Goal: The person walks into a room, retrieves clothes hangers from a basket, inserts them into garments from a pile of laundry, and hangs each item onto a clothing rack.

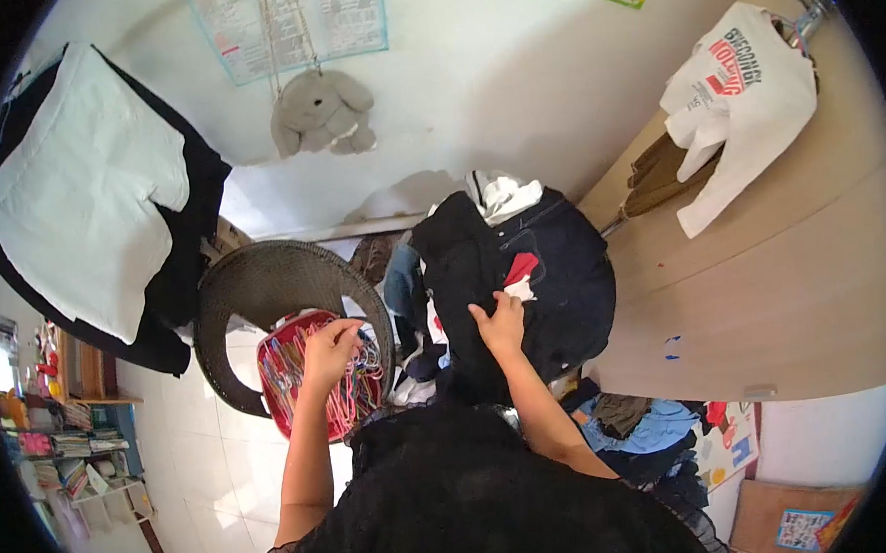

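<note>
My left hand (333, 353) is over a red basket (282, 410) full of thin, colourful clothes hangers (344, 397). Its thumb and fingers are pinched together, and whatever they hold is too small to make out. The basket sits on a dark woven chair (263, 276). My right hand (502, 325) lies on a black garment (454, 266) atop a heap of clothes, thumb and fingers apart. Beside its fingertips is a red and white piece of cloth (521, 268). Dark navy clothing (573, 270) spreads to the right, and white cloth (507, 199) shows at the back.
White shorts (98, 194) and black garments hang at left. A printed white long-sleeved top (744, 100) hangs from the pale cabinet (805, 298) at right. A grey plush rabbit bag (322, 113) hangs on the wall. More clothes (641, 421) are piled low at right; shelves (82, 456) stand far left.
</note>
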`<state>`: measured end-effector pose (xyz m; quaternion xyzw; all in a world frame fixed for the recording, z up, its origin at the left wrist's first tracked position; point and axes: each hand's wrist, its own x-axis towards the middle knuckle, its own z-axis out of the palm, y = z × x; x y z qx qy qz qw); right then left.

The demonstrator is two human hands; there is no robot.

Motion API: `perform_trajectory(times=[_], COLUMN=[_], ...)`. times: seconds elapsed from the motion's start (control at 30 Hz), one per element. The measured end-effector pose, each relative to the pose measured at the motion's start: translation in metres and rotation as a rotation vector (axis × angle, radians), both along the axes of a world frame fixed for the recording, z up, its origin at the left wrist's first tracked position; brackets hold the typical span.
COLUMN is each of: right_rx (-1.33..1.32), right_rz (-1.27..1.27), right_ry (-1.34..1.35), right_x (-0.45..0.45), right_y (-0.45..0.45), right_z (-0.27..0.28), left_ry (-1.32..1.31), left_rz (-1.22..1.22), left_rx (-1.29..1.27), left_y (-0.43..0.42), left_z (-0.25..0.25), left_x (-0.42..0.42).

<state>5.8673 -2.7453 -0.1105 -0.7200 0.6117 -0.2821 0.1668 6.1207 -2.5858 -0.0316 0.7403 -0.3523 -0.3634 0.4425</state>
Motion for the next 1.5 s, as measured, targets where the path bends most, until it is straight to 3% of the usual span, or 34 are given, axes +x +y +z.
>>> perform_trajectory(times=[0.07, 0.2, 0.27, 0.33, 0.4, 0.47, 0.53, 0.6, 0.67, 0.73, 0.8, 0.83, 0.87, 0.9, 0.93, 0.97, 1.03, 1.1, 1.13, 1.2, 1.27, 1.33, 1.4, 1.43, 1.5], right_rx=[0.243, 0.053, 0.051, 0.115, -0.119, 0.016, -0.135, 0.173, 0.114, 0.152, 0.332, 0.256, 0.069, 0.112, 0.136, -0.021, -0.304, -0.292, -0.085, 0.123, 0.452, 0.607, 0.737, 0.741, 0.733], right_rz=[0.060, 0.205, 0.188, 0.153, 0.135, -0.005, 0.041, 0.100, 0.134, 0.197, 0.047, 0.063, 0.013, 0.111, 0.076, -0.065, -0.094, 0.013, 0.014, -0.043, -0.076, -0.030, 0.017, 0.007, 0.029], right_ry=[-0.164, -0.276, -0.436, -0.733, -0.399, -0.161, 0.175, 0.127, 0.172, 0.003, -0.104, -0.207, -0.396, -0.439, -0.660, -0.656, -0.440, -0.432, -0.662, -0.507, -0.208, -0.056, -0.067, -0.065, -0.009], right_x=[-0.005, -0.019, -0.019, -0.015, -0.008, 0.013, 0.006, -0.007, -0.008, -0.020, 0.002, -0.006, 0.001, -0.019, -0.035, -0.024, -0.038, -0.080, -0.070, -0.062, -0.066, -0.044, -0.032, -0.027, -0.020], right_y=[-0.012, -0.041, -0.051, -0.061, -0.064, -0.044, -0.027, -0.012, 0.003, -0.008, 0.002, -0.010, -0.014, -0.032, -0.052, -0.054, -0.080, -0.132, -0.137, -0.138, -0.128, -0.087, -0.048, -0.033, -0.006], right_z=[-0.003, 0.050, 0.092, 0.099, 0.088, 0.069, -0.007, -0.027, -0.007, 0.007, 0.099, 0.125, 0.157, 0.194, 0.221, 0.258, 0.297, 0.289, 0.286, 0.248, 0.203, 0.161, 0.124, 0.111, 0.088], left_ry=[0.025, -0.042, -0.043, -0.167, -0.291, -0.353, -0.253, -0.242, -0.367, -0.302, -0.136, -0.132, -0.135, -0.197, -0.260, -0.257, -0.130, -0.157, -0.185, -0.166, -0.247, -0.238, -0.244, -0.276, -0.334], left_rz=[0.018, 0.037, 0.071, 0.092, 0.067, 0.098, 0.143, 0.217, -0.039, -0.119, 0.452, 0.588, 0.597, 0.625, 0.649, 0.646, 0.629, 0.600, 0.574, 0.563, 0.321, 0.331, 0.360, 0.349, 0.265], left_rx=[0.021, 0.031, 0.080, 0.161, 0.277, 0.395, 0.584, 0.640, 0.750, 0.906, 0.894, 0.809, 0.795, 0.771, 0.743, 0.747, 0.739, 0.732, 0.728, 0.731, 0.775, 0.773, 0.785, 0.792, 0.780], left_y=[0.011, 0.041, 0.058, 0.077, 0.096, 0.119, 0.150, 0.184, 0.218, 0.238, 0.249, 0.245, 0.248, 0.251, 0.252, 0.250, 0.233, 0.226, 0.223, 0.218, 0.215, 0.211, 0.212, 0.209, 0.213], left_z=[-0.003, -0.028, -0.057, -0.096, -0.134, -0.178, -0.234, -0.280, -0.312, -0.337, -0.319, -0.299, -0.301, -0.308, -0.317, -0.310, -0.280, -0.298, -0.295, -0.296, -0.305, -0.312, -0.317, -0.299, -0.308], left_x=[0.003, 0.019, 0.030, 0.042, 0.054, 0.061, 0.069, 0.070, 0.074, 0.081, 0.079, 0.082, 0.090, 0.097, 0.105, 0.115, 0.136, 0.153, 0.161, 0.171, 0.178, 0.181, 0.183, 0.182, 0.189])
